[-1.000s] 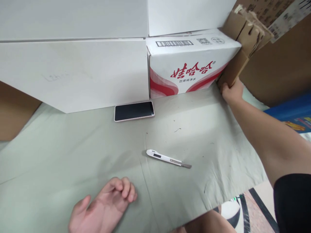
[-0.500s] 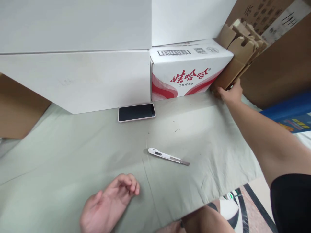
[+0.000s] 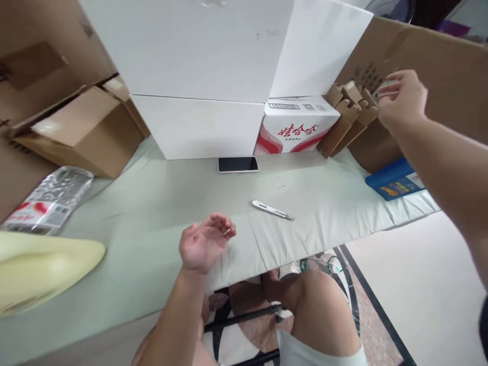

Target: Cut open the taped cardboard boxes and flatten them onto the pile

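My left hand (image 3: 206, 244) rests palm up on the pale green cloth (image 3: 152, 203), fingers loosely curled and holding nothing. A white utility knife (image 3: 272, 210) with its blade out lies on the cloth just right of that hand. My right hand (image 3: 402, 101) is raised in the air at the right, fingers apart. It hovers beside a bundle of folded brown cardboard pieces (image 3: 345, 117) without touching them. The bundle leans against a white carton with red print (image 3: 297, 124). A phone (image 3: 238, 164) lies face up in front of the cartons.
Large white boxes (image 3: 198, 127) stand stacked at the back. Brown cardboard boxes (image 3: 84, 129) and a clear plastic pack (image 3: 49, 198) sit left, a pale yellow object (image 3: 41, 264) nearer. A blue packet (image 3: 394, 178) lies right. My knee (image 3: 320, 305) and a bottle (image 3: 318, 264) show below the edge.
My right hand let go of the cardboard bundle and lifted up to the right. The view pulled back and up, showing more of the surface. My left hand stayed put.
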### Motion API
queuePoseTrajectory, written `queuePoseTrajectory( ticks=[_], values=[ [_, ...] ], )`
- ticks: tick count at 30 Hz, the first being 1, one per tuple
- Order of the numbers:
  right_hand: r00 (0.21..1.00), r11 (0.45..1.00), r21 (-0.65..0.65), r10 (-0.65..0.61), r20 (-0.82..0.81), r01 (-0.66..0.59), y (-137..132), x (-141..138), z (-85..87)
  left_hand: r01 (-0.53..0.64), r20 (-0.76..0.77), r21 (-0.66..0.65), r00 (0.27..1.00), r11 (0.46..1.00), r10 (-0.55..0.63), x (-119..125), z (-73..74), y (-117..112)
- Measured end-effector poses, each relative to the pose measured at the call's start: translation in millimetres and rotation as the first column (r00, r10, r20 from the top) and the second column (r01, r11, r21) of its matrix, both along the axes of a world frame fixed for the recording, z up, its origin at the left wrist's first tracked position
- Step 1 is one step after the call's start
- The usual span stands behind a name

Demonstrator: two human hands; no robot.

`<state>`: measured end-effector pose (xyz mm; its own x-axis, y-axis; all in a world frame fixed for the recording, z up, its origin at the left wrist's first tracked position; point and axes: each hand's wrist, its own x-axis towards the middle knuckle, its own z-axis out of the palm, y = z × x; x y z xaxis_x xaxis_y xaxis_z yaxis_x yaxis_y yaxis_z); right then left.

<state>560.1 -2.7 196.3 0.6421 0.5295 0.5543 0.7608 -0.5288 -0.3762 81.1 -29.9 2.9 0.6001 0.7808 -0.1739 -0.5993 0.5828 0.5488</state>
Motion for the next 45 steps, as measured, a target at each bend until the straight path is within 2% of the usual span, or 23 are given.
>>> queuePoseTrajectory(
  ticks=[2, 4, 6, 8, 10, 12, 13, 14, 15, 16, 17, 19, 21, 23, 25, 29, 32, 34, 37, 39, 42, 44, 45],
  values=[
    [0.996, 0.996, -0.009, 0.087, 0.022, -0.087, 4, -42, 19.9, -0.022, 0.058, 0.016, 0.998, 1.000, 0.021, -10, 5.6, -1],
    [0.976, 0.977, -0.038, 0.211, 0.061, -0.209, 14, -91, 27.3, -0.062, 0.105, 0.044, 0.993, 0.997, 0.057, -21, 10.3, 1],
    [0.930, 0.931, -0.098, 0.360, 0.070, -0.353, 31, -146, 21.6, -0.117, 0.139, 0.083, 0.985, 0.990, 0.104, -34, 14.4, 3],
    [0.846, 0.836, -0.175, 0.532, 0.025, -0.520, 52, -205, 4.6, -0.163, 0.175, 0.124, 0.974, 0.979, 0.140, -47, 17.5, 7],
    [0.705, 0.678, -0.246, 0.708, -0.032, -0.692, 76, -267, -20.8, -0.203, 0.216, 0.145, 0.961, 0.968, 0.170, -58, 19.1, 11],
    [0.501, 0.470, -0.311, 0.865, -0.025, -0.826, 101, -329, -49.8, -0.234, 0.252, 0.150, 0.948, 0.961, 0.192, -68, 19.6, 14],
    [0.377, 0.340, -0.348, 0.925, -0.042, -0.874, 114, -360, -63.8, -0.246, 0.266, 0.149, 0.943, 0.958, 0.201, -72, 19.5, 16],
    [0.261, 0.224, -0.364, 0.964, -0.055, -0.904, 126, -389, -76.6, -0.260, 0.276, 0.144, 0.937, 0.955, 0.213, -76, 19.4, 17],
    [0.170, 0.137, -0.372, 0.984, -0.057, -0.918, 138, -418, -87.5, -0.271, 0.285, 0.135, 0.932, 0.953, 0.225, -79, 19.2, 19],
    [0.118, 0.092, -0.377, 0.992, -0.046, -0.922, 150, -445, -96.4, -0.281, 0.291, 0.123, 0.927, 0.952, 0.236, -82, 18.9, 20],
    [0.097, 0.078, -0.381, 0.995, -0.031, -0.921, 161, -469, -103.1, -0.290, 0.297, 0.110, 0.923, 0.951, 0.247, -84, 18.6, 21],
    [0.120, 0.107, -0.401, 0.993, -0.007, -0.910, 184, -512, -112.6, -0.297, 0.295, 0.090, 0.919, 0.950, 0.260, -87, 17.6, 23],
    [0.211, 0.193, -0.426, 0.977, 0.006, -0.884, 208, -541, -122.1, -0.292, 0.276, 0.091, 0.926, 0.952, 0.258, -89, 16.4, 24],
    [0.307, 0.275, -0.413, 0.952, -0.012, -0.868, 234, -555, -137.2, -0.287, 0.259, 0.097, 0.932, 0.953, 0.254, -91, 15.3, 25],
    [0.321, 0.280, -0.351, 0.945, -0.062, -0.893, 258, -554, -158.1, -0.289, 0.264, 0.095, 0.930, 0.953, 0.256, -93, 15.1, 26],
    [0.197, 0.173, -0.207, 0.976, -0.098, -0.963, 279, -523, -193.5, -0.300, 0.299, 0.106, 0.919, 0.948, 0.258, -96, 18.3, 25],
    [0.244, 0.221, -0.189, 0.964, -0.107, -0.957, 267, -492, -192.5, -0.410, 0.248, 0.183, 0.899, 0.893, 0.361, -94, 21.5, 22],
    [0.339, 0.308, -0.228, 0.935, -0.109, -0.924, 249, -474, -179.4, -0.551, 0.185, 0.282, 0.834, 0.785, 0.519, -92, 22.5, 19],
    [0.437, 0.407, -0.234, 0.895, -0.091, -0.883, 212, -451, -154.4, -0.685, 0.084, 0.491, 0.652, 0.538, 0.754, -89, 22.4, 15],
    [0.451, 0.434, -0.166, 0.889, -0.083, -0.885, 178, -437, -140.8, -0.690, 0.056, 0.624, 0.509, 0.368, 0.859, -88, 22.5, 12],
    [0.442, 0.442, -0.021, 0.891, -0.105, -0.897, 111, -413, -129.1, -0.646, 0.104, 0.750, 0.327, 0.142, 0.939, -89, 24.0, 12],
    [0.454, 0.466, 0.075, 0.881, -0.131, -0.882, 56, -392, -126.7, -0.618, 0.136, 0.786, 0.218, 0.029, 0.966, -90, 24.7, 14],
    [0.468, 0.485, 0.124, 0.872, -0.145, -0.866, 27, -380, -127.0, -0.601, 0.128, 0.799, 0.165, -0.003, 0.978, -91, 24.2, 16]
  ],
)
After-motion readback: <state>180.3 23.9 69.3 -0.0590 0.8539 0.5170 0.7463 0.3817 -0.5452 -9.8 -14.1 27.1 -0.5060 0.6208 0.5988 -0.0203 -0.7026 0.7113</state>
